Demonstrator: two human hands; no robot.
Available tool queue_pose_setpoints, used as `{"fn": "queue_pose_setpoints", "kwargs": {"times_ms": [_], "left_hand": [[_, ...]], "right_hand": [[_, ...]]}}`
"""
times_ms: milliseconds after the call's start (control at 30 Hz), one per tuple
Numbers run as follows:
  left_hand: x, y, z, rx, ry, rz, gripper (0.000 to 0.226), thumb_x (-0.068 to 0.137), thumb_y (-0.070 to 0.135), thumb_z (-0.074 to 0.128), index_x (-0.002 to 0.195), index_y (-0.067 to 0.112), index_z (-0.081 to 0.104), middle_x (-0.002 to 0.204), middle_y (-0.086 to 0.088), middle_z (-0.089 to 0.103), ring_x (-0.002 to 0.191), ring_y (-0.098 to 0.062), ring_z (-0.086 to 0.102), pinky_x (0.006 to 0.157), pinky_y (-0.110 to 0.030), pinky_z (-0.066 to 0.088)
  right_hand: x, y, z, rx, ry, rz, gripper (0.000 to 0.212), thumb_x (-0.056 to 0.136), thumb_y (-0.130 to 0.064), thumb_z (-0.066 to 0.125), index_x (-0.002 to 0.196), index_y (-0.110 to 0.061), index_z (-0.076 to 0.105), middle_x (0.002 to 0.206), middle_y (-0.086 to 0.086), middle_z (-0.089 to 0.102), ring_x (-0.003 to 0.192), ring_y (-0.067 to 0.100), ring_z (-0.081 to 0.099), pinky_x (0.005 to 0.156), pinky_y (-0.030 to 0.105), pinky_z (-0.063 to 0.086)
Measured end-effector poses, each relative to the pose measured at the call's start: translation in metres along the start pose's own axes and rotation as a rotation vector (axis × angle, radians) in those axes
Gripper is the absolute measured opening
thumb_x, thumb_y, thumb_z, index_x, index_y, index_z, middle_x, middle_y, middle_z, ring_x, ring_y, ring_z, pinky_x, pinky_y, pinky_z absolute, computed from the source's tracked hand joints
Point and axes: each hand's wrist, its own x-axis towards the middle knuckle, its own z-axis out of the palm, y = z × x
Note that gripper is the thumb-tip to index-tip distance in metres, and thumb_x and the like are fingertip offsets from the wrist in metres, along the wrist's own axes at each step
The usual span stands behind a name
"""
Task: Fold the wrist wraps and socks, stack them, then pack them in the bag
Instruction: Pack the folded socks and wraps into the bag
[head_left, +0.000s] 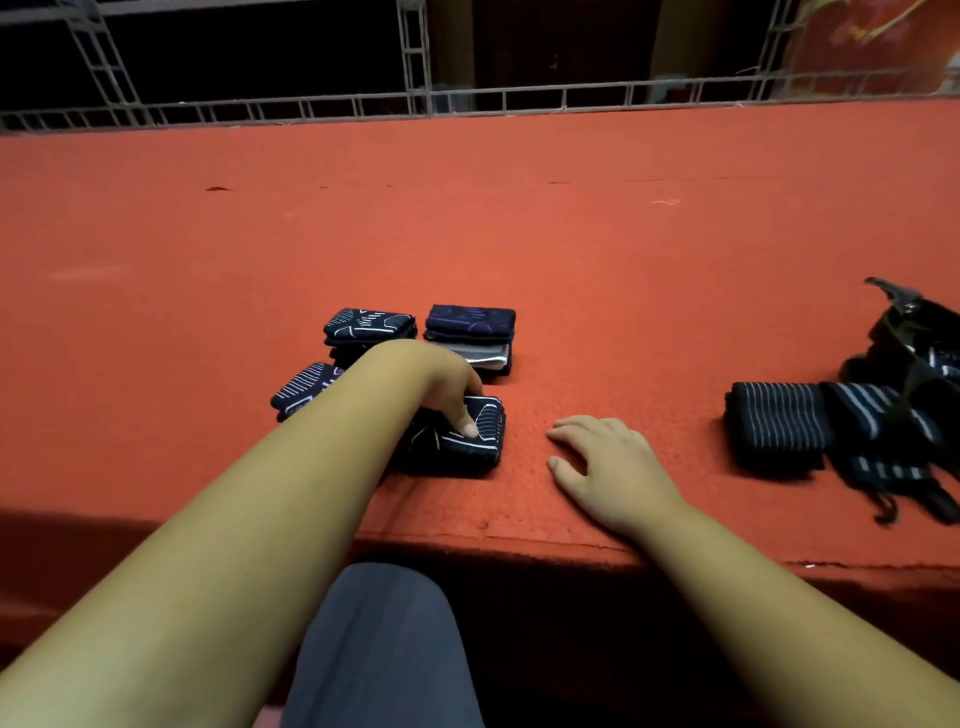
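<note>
Several folded dark socks with white line patterns lie on the red table (519, 234). The nearest folded sock (462, 447) lies under my left hand (447, 387), whose fingers press down on its top. Behind it sit another folded sock (301, 389), a small stack (371, 325) and a stack with a grey layer (470, 335). My right hand (602, 457) rests flat on the table to the right of the near sock, holding nothing. Striped dark wrist wraps (779, 423) lie folded at the right, next to a black bag (919, 343).
The table's front edge (571, 545) runs just under my forearms, with my knee in grey trousers (384, 649) below it. A metal truss railing (467, 98) runs along the far side. Loose wrap straps (893, 483) trail near the right edge.
</note>
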Motion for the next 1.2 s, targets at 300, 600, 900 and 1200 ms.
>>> {"fn": "queue_pose_setpoints", "kwargs": {"times_ms": [300, 600, 900, 1200], "left_hand": [[-0.004, 0.005, 0.005, -0.054, 0.026, 0.004, 0.069, 0.082, 0.054, 0.087, 0.141, 0.028, 0.062, 0.134, 0.005, 0.064, 0.11, -0.022, 0.06, 0.093, -0.037, 0.046], [-0.016, 0.015, 0.012, -0.536, 0.224, 0.112, 0.071, 0.069, 0.055, 0.095, 0.124, 0.022, 0.063, 0.113, 0.007, 0.076, 0.102, -0.019, 0.074, 0.092, -0.039, 0.06], [-0.004, 0.093, 0.001, -1.336, 0.297, 0.435, 0.051, 0.087, 0.03, 0.088, 0.127, 0.011, 0.062, 0.116, -0.012, 0.077, 0.106, -0.027, 0.076, 0.093, -0.045, 0.06], [0.01, 0.191, -0.025, -1.551, 0.135, 0.68, 0.059, 0.088, 0.022, 0.079, 0.142, 0.007, 0.059, 0.139, -0.027, 0.064, 0.121, -0.037, 0.068, 0.111, -0.061, 0.048]], "right_hand": [[-0.002, 0.0, 0.0, 0.001, 0.028, -0.007, 0.047, 0.098, -0.053, 0.053, 0.141, -0.038, 0.063, 0.151, -0.022, 0.055, 0.137, 0.014, 0.049, 0.115, 0.04, 0.039], [-0.007, 0.005, -0.015, 0.523, 0.051, 0.17, 0.045, 0.096, -0.056, 0.07, 0.135, -0.035, 0.067, 0.13, -0.018, 0.07, 0.123, 0.003, 0.061, 0.112, 0.031, 0.045], [-0.016, 0.011, -0.079, 1.193, 0.116, 0.247, 0.066, 0.077, -0.054, 0.079, 0.133, -0.021, 0.066, 0.124, -0.008, 0.077, 0.115, 0.002, 0.07, 0.097, 0.024, 0.051], [-0.054, 0.081, -0.156, 1.31, 0.203, 0.32, 0.047, 0.086, -0.024, 0.083, 0.129, -0.011, 0.071, 0.121, 0.018, 0.077, 0.118, 0.038, 0.072, 0.101, 0.047, 0.057]]}}
